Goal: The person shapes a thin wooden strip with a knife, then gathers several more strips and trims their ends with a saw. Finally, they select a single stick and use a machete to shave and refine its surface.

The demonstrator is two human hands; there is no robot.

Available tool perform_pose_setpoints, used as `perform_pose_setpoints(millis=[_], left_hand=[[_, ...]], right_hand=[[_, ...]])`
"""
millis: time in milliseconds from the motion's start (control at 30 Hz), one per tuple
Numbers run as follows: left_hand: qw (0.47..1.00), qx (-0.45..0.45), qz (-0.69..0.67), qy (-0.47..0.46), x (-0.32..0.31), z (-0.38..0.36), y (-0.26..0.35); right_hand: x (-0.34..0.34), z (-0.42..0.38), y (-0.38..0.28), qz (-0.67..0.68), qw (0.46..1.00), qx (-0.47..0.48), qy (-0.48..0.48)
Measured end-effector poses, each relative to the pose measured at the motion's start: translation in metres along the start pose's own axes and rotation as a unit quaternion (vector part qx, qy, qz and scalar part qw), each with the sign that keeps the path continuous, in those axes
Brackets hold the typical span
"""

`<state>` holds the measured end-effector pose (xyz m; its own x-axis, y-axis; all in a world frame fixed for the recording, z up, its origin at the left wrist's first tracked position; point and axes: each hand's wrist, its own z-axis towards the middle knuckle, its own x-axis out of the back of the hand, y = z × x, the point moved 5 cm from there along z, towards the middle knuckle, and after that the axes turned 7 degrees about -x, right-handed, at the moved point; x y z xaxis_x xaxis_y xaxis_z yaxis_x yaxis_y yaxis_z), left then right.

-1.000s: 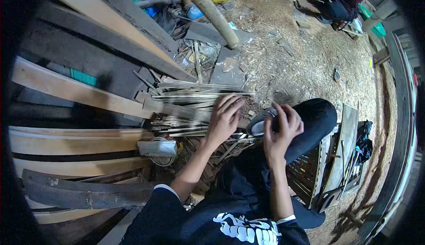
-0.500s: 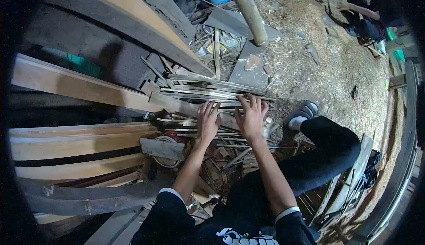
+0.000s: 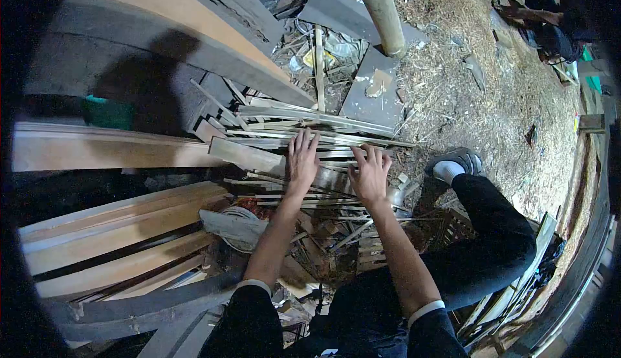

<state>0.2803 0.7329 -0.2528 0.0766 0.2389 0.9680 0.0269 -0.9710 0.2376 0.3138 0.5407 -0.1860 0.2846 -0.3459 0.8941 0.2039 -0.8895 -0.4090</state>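
Head view, centre of frame: left hand [image 3: 302, 159] lies flat, fingers spread, palm down on a pile of thin wood strips [image 3: 304, 135]. Right hand [image 3: 370, 172] just beside it, also flat w/ fingers spread, pressing the same pile; neither is clenched or gripping anything. The strips run left-right across mid-frame, loosely stacked over scrap and offcuts.

Left half of frame: long planks [image 3: 123, 216] fanned out, darker boards above. Top centre: a thick round pole [image 3: 381, 9] leaning over grey sheets. Right of centre: the person's foot in a shoe [image 3: 456, 164] on sawdust-strewn ground [image 3: 498, 93].

Risks, as I judge: strips look splintery and bare palms press straight on them, so splinters are likely. The pile is loose and uneven; weight on it could make strips slide or tip.
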Motion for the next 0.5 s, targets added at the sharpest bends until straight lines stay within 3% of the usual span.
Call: perform_pose_setpoints(millis=[367,400,500], left_hand=[[0.996,-0.007,-0.004,-0.094,-0.007,0.035,-0.004],[0.999,-0.025,-0.011,-0.036,-0.007,0.037,-0.007],[0.998,-0.045,-0.03,-0.032,-0.019,0.039,-0.012]], right_hand=[[-0.003,-0.002,0.025,-0.035,0.999,0.012,-0.017],[-0.005,-0.002,0.027,-0.037,0.999,0.011,-0.015],[-0.006,-0.006,0.036,-0.038,0.999,0.01,-0.01]])
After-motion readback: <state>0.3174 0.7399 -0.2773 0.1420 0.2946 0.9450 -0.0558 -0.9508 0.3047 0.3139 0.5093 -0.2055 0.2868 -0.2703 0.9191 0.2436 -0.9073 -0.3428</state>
